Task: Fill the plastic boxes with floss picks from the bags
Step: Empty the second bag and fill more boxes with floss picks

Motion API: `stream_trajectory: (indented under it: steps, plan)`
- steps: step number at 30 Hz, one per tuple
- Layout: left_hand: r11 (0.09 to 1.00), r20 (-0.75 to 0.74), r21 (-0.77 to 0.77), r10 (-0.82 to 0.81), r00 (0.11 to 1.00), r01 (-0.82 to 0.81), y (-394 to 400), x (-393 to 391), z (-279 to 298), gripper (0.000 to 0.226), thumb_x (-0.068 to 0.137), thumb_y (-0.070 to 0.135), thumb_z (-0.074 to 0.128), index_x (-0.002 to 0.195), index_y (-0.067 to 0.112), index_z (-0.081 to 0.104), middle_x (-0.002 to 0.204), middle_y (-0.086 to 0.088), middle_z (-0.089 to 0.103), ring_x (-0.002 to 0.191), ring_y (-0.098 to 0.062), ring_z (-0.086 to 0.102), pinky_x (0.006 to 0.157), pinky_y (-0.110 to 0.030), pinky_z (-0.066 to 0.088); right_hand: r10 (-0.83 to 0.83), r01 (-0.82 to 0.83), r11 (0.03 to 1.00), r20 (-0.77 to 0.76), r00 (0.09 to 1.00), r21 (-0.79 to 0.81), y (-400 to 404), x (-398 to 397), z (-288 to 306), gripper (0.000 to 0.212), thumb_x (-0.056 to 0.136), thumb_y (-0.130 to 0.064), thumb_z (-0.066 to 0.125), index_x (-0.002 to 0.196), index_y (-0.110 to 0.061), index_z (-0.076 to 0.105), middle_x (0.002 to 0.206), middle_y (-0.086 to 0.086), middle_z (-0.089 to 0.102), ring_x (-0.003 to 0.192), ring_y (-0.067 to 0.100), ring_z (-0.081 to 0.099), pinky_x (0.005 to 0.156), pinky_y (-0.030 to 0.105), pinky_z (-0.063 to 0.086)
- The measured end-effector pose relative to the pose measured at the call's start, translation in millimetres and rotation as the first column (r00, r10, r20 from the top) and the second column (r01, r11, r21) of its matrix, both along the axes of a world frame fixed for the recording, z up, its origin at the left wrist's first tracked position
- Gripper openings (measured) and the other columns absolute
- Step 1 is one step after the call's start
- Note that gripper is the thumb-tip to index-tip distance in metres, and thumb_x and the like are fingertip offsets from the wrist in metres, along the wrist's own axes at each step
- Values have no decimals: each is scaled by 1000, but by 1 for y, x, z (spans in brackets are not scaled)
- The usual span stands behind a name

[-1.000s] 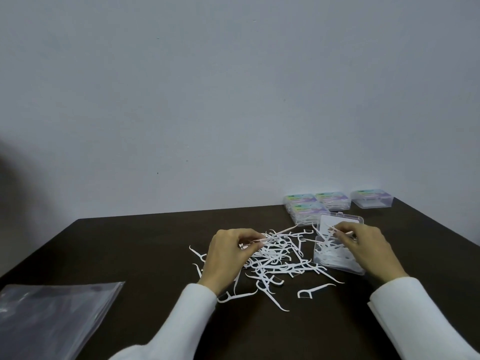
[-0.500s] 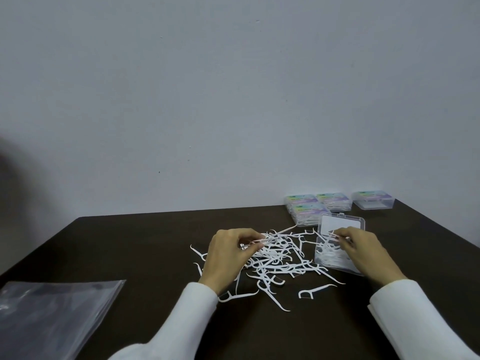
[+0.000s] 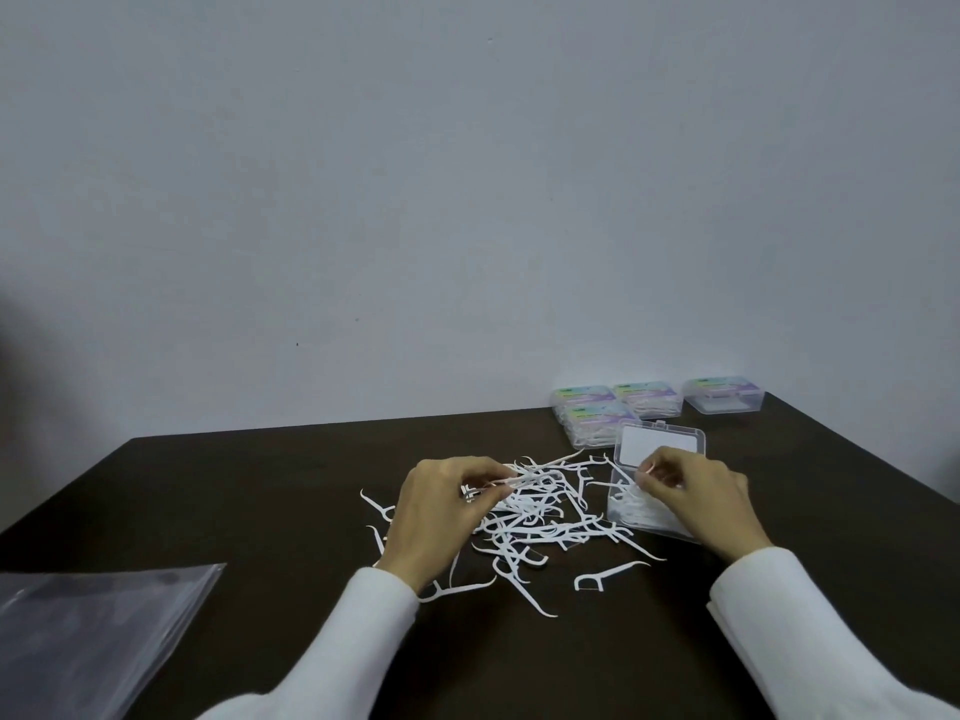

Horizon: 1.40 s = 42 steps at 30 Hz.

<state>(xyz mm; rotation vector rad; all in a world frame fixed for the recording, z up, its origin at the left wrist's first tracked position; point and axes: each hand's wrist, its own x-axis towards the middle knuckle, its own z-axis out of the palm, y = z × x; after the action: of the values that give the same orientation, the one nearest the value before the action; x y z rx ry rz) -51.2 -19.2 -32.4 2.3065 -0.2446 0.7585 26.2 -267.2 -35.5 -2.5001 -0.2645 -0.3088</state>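
Note:
A loose pile of white floss picks (image 3: 540, 517) lies in the middle of the dark table. My left hand (image 3: 441, 511) rests at the pile's left side and pinches a few picks between thumb and fingers. To the right stands an open clear plastic box (image 3: 657, 449) with its lid tilted up at the back and picks inside. My right hand (image 3: 696, 491) hovers over the box and pinches a floss pick at its fingertips. One pick (image 3: 608, 575) lies apart in front of the pile.
Closed, labelled plastic boxes (image 3: 597, 413) sit at the back right, with another box (image 3: 724, 400) further right by the table's edge. Clear plastic bags (image 3: 88, 631) lie at the front left. A plain wall stands behind the dark table (image 3: 270, 501).
My right hand has shifted slightly left over the open box with its pick. My left hand has stayed at the pile, still pinching picks.

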Motion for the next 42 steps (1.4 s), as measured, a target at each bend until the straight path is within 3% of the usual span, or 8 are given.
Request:
stream_trajectory:
  steps: [10,16,18,21,25,29,36,42]
  plan:
    - [1000,23,26,4,1000,-4,-1,0,-2,13,79,28,74,92,28,76,83,18,71,80,6,63,74,-16,51,-73,70,948,-4,997,310,-8,2,5,17,78,-21,70,70,-34,61,74,-13,66,81,14,64,87,49,49]
    - [984,21,-172,-53,998,56,-5,1,6,10,78,23,75,88,27,77,78,18,72,78,4,66,75,-20,53,-89,72,878,15,996,473,-19,6,7,13,77,-18,72,73,-28,64,82,-6,66,85,15,62,89,48,50]
    - [961,31,-262,-77,997,82,-10,4,8,11,78,20,76,88,24,77,78,15,73,77,0,68,76,-23,54,-91,84,912,0,996,402,-24,7,6,10,78,-24,71,73,-28,64,82,-8,66,88,15,61,94,48,46]
    - [920,33,-369,-129,991,132,-20,12,15,12,77,16,76,88,21,77,78,11,74,77,-6,70,75,-27,56,-119,122,990,-45,992,76,-26,5,4,11,81,-36,65,73,-31,60,83,-11,63,91,14,57,99,40,32]
    - [833,45,-518,-203,978,196,-36,27,28,15,76,13,76,90,16,76,80,1,75,80,-21,71,74,-32,58,-43,46,998,65,997,-48,-17,3,3,5,83,-43,61,84,-38,59,84,-21,60,95,6,56,99,34,23]
    - [773,46,-591,-253,966,230,-53,40,33,15,75,10,77,88,18,76,79,-7,74,80,-31,70,71,-38,58,39,-30,970,35,999,-243,-6,6,0,28,85,-53,55,108,-38,58,102,-17,61,107,4,50,103,37,20]
    - [717,67,-647,-284,956,259,-67,57,35,14,74,9,77,88,14,75,81,-10,74,76,-26,68,75,-34,57,60,-55,997,81,995,-59,-7,10,-2,9,84,-44,62,82,-39,54,78,-18,61,80,-2,52,104,34,18]
    - [654,61,-718,-282,957,238,-76,70,37,16,75,6,76,88,13,75,86,-10,74,80,-18,68,77,-28,56,32,-38,998,141,990,41,-17,14,2,4,87,-38,61,90,-41,61,77,-24,56,74,-8,49,106,35,19]
